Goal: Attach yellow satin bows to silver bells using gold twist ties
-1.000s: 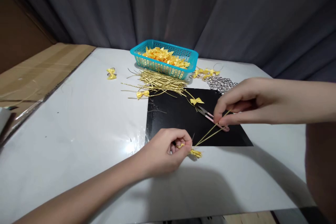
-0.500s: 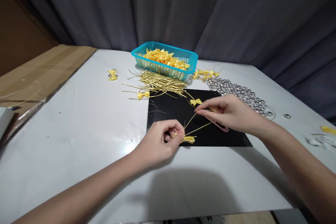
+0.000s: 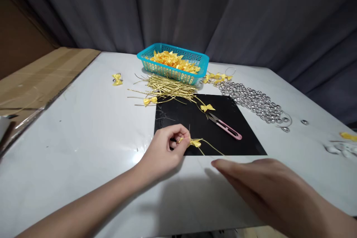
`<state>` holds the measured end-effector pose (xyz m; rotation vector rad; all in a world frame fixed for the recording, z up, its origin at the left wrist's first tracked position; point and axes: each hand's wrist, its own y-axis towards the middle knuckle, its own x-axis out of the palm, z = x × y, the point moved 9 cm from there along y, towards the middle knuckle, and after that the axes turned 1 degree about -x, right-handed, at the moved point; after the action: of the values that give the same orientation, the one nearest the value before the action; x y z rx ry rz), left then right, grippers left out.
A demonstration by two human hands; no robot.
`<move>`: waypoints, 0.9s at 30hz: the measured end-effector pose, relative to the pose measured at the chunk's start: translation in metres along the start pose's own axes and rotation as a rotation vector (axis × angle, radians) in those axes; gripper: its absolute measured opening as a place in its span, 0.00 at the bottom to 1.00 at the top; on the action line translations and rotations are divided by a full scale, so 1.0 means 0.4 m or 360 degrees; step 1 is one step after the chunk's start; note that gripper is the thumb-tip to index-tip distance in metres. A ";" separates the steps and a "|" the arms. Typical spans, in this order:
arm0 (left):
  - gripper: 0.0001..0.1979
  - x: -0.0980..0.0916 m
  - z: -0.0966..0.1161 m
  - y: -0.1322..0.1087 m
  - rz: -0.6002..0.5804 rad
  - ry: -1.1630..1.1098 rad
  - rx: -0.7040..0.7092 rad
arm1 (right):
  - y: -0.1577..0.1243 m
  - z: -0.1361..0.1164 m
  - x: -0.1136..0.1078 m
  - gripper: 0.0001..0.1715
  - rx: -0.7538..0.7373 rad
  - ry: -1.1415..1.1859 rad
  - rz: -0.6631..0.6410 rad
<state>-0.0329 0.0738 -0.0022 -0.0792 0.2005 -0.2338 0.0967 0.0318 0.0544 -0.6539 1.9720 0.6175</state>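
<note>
Over the black mat (image 3: 178,115), my left hand (image 3: 170,147) is closed in a pinch on a yellow ribbon bow (image 3: 196,143). Gold cord strands (image 3: 209,144) trail from the bow towards the right. My right hand (image 3: 259,178), smeared by motion, is low over the white table, below and right of the bow; its fingertips point left, and whether they grip a strand cannot be made out. Pink-handled thread snips (image 3: 227,128) lie on the mat with their blades apart. Another yellow bow (image 3: 208,108) with gold cord rests near their tips.
A blue plastic basket (image 3: 141,56) of yellow bows stands at the back. Before it lies a heap of gold cords (image 3: 170,87). Silver domed beads (image 3: 253,100) spread to the right. More bows (image 3: 219,77) lie beside the basket, one bow (image 3: 150,100) left of the mat.
My right hand has moved down towards me, away from the strands it was pulling above the bow, uncovering the snips. My left hand keeps its pinch, and the strands now hang rightward.
</note>
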 end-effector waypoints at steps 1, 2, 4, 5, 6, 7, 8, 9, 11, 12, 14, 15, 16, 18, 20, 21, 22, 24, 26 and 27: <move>0.08 0.001 0.000 -0.001 -0.0005 0.0005 -0.0005 | -0.003 -0.020 0.017 0.13 -0.0072 -0.0062 -0.0042; 0.08 0.003 0.000 -0.002 -0.0010 0.0008 -0.0006 | -0.005 -0.044 0.034 0.15 -0.0174 -0.0140 -0.0086; 0.08 0.008 -0.001 -0.004 -0.0019 0.0009 -0.0003 | -0.004 -0.082 0.062 0.17 -0.0317 -0.0253 -0.0171; 0.07 0.011 -0.002 -0.005 -0.0026 0.0004 -0.0004 | -0.002 -0.094 0.077 0.17 -0.0357 -0.0287 -0.0244; 0.07 0.015 -0.004 -0.005 -0.0036 -0.0001 -0.0007 | 0.000 -0.098 0.092 0.16 -0.0350 -0.0285 -0.0327; 0.08 0.019 -0.007 -0.005 -0.0047 -0.0009 -0.0012 | 0.003 -0.090 0.106 0.15 -0.0271 -0.0213 -0.0419; 0.08 0.023 -0.009 -0.005 -0.0059 -0.0020 -0.0017 | 0.007 -0.076 0.119 0.13 -0.0144 -0.0065 -0.0503; 0.08 0.026 -0.011 -0.006 -0.0069 -0.0029 -0.0026 | 0.008 -0.058 0.132 0.12 0.0020 0.0158 -0.0581; 0.08 0.028 -0.016 -0.006 -0.0074 -0.0064 -0.0045 | 0.007 -0.020 0.160 0.13 0.0396 0.0784 -0.0651; 0.09 0.026 -0.018 -0.005 -0.0070 -0.0092 -0.0057 | 0.005 -0.007 0.175 0.15 0.0560 0.1135 -0.0652; 0.09 0.020 -0.019 -0.004 -0.0045 -0.0162 -0.0076 | 0.004 0.007 0.200 0.18 0.0788 0.1702 -0.0627; 0.09 0.016 -0.020 -0.002 -0.0032 -0.0199 -0.0087 | 0.004 0.010 0.209 0.20 0.0852 0.1878 -0.0626; 0.09 0.013 -0.020 -0.001 -0.0024 -0.0240 -0.0098 | 0.005 0.013 0.214 0.20 0.0889 0.1971 -0.0617; 0.09 0.009 -0.021 0.002 -0.0017 -0.0325 -0.0134 | 0.007 0.023 0.214 0.20 0.0922 0.1966 -0.0581; 0.08 0.006 -0.022 0.004 0.0000 -0.0407 -0.0178 | 0.006 0.037 0.206 0.19 0.0957 0.1887 -0.0530; 0.08 0.004 -0.023 0.005 0.0018 -0.0428 -0.0199 | 0.004 0.044 0.202 0.18 0.0986 0.1856 -0.0507; 0.08 0.001 -0.024 0.005 0.0038 -0.0432 -0.0218 | 0.002 0.049 0.201 0.18 0.1014 0.1846 -0.0494; 0.06 -0.002 -0.025 0.005 0.0073 -0.0397 -0.0242 | 0.001 0.053 0.201 0.17 0.1033 0.1908 -0.0469; 0.04 0.000 -0.028 0.005 0.0073 -0.0357 -0.0251 | 0.009 0.048 0.205 0.17 0.0990 0.2035 -0.0441; 0.04 0.001 -0.030 0.005 0.0069 -0.0351 -0.0254 | 0.017 0.047 0.205 0.19 0.0951 0.2066 -0.0410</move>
<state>-0.0344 0.0748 -0.0140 -0.2573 0.0010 -0.1644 0.0692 0.0331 -0.0254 -1.0073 2.9254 -0.7817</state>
